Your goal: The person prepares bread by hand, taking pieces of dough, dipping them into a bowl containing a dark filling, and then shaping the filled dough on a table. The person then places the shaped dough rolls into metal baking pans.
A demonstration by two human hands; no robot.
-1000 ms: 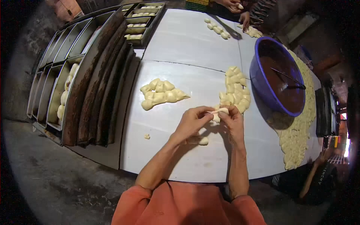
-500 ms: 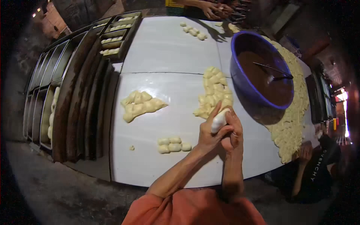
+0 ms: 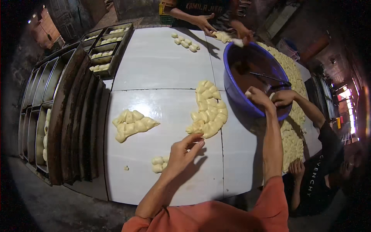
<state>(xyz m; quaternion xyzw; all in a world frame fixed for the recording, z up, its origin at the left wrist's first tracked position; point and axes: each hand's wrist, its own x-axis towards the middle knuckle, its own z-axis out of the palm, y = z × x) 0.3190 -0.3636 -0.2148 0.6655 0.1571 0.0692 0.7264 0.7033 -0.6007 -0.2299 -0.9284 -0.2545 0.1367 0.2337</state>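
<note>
The person's left hand is above the white surface, with the fingers loosely bent, the thumb apart and nothing seen in its grasp; its fingertips are just beside the lower end of a curved cluster of dough, which lies near the middle. The right hand reaches over the near side of the purple basin, to the right of this dough. A pale bit shows at its fingertips, but I cannot tell if the fingers are grasping it. The basin contains brown paste, and a dark stick lies across it. A co-worker's hand is also in the basin, near the right hand. Farther left lies a smaller dough piece, and some dough balls are partly behind the left forearm. Metal tins stand along the left side.
</note>
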